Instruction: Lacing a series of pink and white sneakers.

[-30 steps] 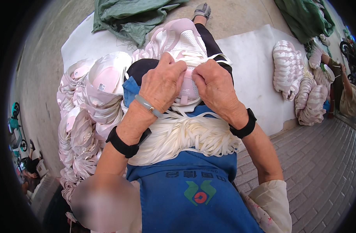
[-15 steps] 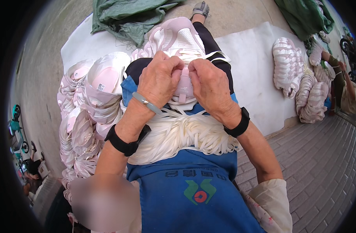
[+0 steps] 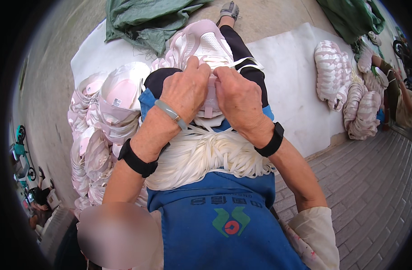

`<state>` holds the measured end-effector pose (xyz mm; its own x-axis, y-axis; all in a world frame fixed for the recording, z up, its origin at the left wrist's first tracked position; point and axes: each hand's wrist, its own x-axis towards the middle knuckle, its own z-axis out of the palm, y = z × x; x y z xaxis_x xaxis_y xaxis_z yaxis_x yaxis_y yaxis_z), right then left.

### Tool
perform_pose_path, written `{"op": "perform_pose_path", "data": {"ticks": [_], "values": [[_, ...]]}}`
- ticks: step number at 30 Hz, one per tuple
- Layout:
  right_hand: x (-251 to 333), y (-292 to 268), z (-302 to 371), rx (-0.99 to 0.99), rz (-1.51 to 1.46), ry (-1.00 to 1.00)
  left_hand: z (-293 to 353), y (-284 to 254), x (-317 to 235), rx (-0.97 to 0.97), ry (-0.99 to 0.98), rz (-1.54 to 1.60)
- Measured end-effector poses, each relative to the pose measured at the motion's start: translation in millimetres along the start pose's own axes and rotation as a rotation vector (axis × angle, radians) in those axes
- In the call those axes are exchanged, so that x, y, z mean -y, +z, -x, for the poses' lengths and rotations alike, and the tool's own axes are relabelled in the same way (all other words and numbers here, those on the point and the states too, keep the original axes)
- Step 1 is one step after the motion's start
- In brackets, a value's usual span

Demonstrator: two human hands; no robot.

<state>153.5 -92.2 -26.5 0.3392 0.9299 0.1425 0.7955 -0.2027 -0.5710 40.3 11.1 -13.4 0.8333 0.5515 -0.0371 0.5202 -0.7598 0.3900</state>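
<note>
A pink and white sneaker upper (image 3: 213, 41) lies across my lap, its toe pointing away and its pink tongue (image 3: 210, 100) toward me. Over its eyelet area, my left hand (image 3: 186, 86) is closed in a pinch, its fingertips hidden by the hand itself. Close beside it, my right hand (image 3: 235, 95) pinches at the lacing, also closed. A white shoelace (image 3: 247, 61) runs out past the right hand and loops over my dark trouser leg. Below the wrists, a thick bundle of cream-white shoelaces (image 3: 210, 155) rests on my blue apron (image 3: 215, 193).
Several pink and white shoe uppers (image 3: 120, 92) are stacked at my left. More uppers (image 3: 333, 74) lie bundled on a white sheet (image 3: 291, 90) at right. Green sacking (image 3: 147, 22) lies ahead. Another person's arm (image 3: 401, 90) shows at the far right, beside grey paving (image 3: 359, 180).
Both hands have shifted slightly left and stay pinched at the lacing. The sneaker upper and the loose lace have moved a little left too.
</note>
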Motion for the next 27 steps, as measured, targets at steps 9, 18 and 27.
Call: {"op": "perform_pose_path", "data": {"ticks": [9,18,27], "values": [[-5,6,-1,-0.13,-0.027,-0.06,11,1,4,-0.124,0.021,0.125],[-4,5,-2,-0.089,-0.059,0.042,-9,-17,-13,0.132,0.116,-0.274],[-9,-10,5,-0.174,0.044,-0.093,-4,-16,7,0.089,0.087,0.222]]}}
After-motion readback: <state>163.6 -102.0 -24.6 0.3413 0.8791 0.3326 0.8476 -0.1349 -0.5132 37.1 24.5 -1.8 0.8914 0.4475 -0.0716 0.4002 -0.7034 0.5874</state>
